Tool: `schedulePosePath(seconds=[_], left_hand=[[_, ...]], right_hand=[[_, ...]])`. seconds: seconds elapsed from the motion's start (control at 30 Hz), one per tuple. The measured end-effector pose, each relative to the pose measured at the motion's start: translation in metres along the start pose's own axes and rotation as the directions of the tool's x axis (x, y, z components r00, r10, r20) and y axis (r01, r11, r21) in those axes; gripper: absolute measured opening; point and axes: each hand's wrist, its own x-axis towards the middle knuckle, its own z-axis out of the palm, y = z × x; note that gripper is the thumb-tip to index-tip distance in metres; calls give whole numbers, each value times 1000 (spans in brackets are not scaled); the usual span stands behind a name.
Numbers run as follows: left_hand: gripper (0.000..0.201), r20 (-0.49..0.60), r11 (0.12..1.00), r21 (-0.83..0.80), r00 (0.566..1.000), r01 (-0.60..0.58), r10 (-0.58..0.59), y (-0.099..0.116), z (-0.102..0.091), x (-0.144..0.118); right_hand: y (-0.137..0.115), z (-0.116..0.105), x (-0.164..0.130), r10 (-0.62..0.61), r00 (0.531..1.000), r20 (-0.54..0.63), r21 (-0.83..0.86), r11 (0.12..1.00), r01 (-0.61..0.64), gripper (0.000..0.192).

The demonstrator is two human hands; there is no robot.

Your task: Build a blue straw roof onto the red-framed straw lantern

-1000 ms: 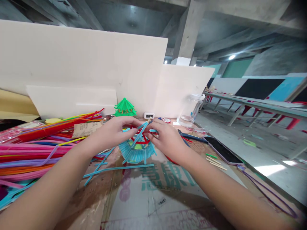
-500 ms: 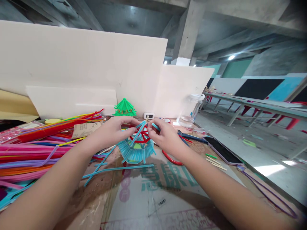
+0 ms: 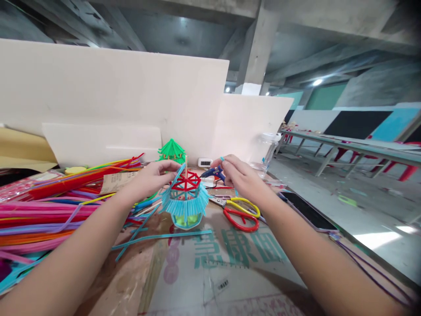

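A small pavilion model point(image 3: 185, 206) stands on the cardboard, with a fringed light-blue lower roof, a red upper frame and a wooden stick rising from its middle. My left hand point(image 3: 161, 173) is at its upper left, thumb and fingers closed on a light-blue pipe cleaner point(image 3: 178, 174) that slants against the red frame. To the right of the model, my right hand point(image 3: 237, 173) grips a blue glue gun point(image 3: 215, 174), its dark nozzle pointing left toward the frame, a little apart from it. A short light-blue piece point(image 3: 222, 159) shows at the right fingertips.
Scissors point(image 3: 243, 215) with red and yellow handles lie below my right hand. Bundles of coloured pipe cleaners point(image 3: 49, 210) fill the left side. A green-roofed model point(image 3: 172, 151) and small white timer point(image 3: 205, 163) stand behind. A phone point(image 3: 307, 210) and clear bottle point(image 3: 263, 153) are right.
My right hand has moved away from the model's top to the right and taken up the glue gun. The scissors are now uncovered. My left hand stays by the frame with the pipe cleaner.
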Motion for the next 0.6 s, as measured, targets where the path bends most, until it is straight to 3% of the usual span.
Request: schedulePosePath(seconds=[0.1, 0.27, 0.4, 0.53, 0.6], left_hand=[[33, -25, 1000, -3, 1000, 14, -14, 4, -4, -2], [41, -223, 995, 89, 973, -48, 66, 18, -12, -10], [39, -104, 992, 89, 990, -86, 95, 37, -1, -18], [35, 59, 988, -74, 988, -136, 140, 50, 18, -23], [36, 54, 986, -88, 988, -142, 147, 51, 21, -23]], right_hand=[[0, 5, 0, -4, 997, 83, 68, 998, -2, 34], [-5, 18, -7, -45, 991, 123, 192, 981, 20, 41], [-14, 29, -17, -96, 979, 178, 323, 946, 34, 50], [-26, 36, -25, -87, 955, 282, 411, 911, -38, 56], [-29, 38, -27, -72, 945, 318, 444, 893, -81, 53]])
